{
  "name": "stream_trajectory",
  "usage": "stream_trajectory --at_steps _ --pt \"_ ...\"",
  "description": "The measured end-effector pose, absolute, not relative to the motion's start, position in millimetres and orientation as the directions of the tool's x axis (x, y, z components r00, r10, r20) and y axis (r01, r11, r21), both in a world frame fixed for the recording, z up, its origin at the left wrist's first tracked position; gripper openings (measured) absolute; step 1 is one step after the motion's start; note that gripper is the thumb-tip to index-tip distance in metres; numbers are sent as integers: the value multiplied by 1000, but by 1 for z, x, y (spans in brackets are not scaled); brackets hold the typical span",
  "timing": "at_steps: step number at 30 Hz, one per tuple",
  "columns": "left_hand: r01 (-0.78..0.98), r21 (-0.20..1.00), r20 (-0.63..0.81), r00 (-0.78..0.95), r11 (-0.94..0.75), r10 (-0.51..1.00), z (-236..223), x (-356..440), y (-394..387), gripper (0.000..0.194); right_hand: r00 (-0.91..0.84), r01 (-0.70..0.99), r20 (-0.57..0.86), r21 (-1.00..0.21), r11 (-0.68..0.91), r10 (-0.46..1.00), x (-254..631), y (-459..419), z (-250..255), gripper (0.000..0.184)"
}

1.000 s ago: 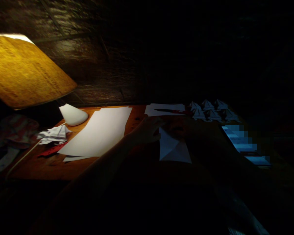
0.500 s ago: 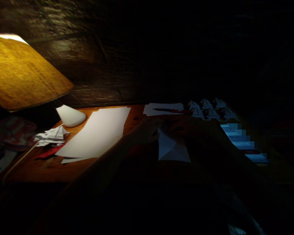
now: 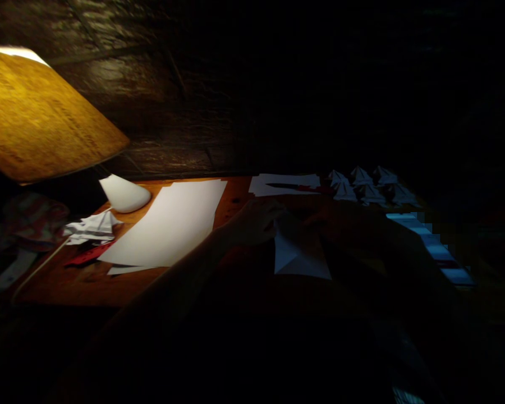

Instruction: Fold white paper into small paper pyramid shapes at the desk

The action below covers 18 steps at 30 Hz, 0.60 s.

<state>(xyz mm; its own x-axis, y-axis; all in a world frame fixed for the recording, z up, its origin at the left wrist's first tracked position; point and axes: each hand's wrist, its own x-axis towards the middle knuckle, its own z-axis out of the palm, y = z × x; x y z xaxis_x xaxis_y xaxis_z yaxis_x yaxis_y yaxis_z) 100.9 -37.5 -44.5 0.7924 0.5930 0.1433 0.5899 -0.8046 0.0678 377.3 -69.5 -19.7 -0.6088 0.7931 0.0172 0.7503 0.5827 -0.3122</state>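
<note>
A white sheet of paper [image 3: 301, 258] with diagonal creases lies in front of me, its far end under my hands. My left hand [image 3: 258, 221] grips its upper left edge, with the fingers bent inward. My right hand [image 3: 322, 216] is very dark; its fingers curl over the upper right part of the same paper. Shadow hides most of the fingertips. Just beyond the hands, a knife [image 3: 284, 186] with a dark blade and a red handle rests on a small stack of paper [image 3: 258, 191].
Large white sheets [image 3: 172, 224] lie left of my forearm. A lit lamp [image 3: 46, 118] with its white base [image 3: 128, 195] stands at the far left, near a crumpled folded paper [image 3: 95, 227] and a red object [image 3: 88, 254]. Several folded paper shapes [image 3: 372, 193] and a glowing phone [image 3: 429, 241] are right.
The view has shifted slightly, so the table things sit a little higher and farther right. My right hand has moved slightly over the paper; both hands stay at its far end.
</note>
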Motion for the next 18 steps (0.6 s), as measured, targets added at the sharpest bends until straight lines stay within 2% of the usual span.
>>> stream_trajectory --at_steps 9,18 --pt "605 72 126 783 -793 609 -43 101 -38 53 -515 832 -45 -265 487 856 383 -79 -7 33" --pt "603 59 111 788 -796 605 -39 103 -43 51 -546 800 51 -263 539 836 378 -78 -8 35"
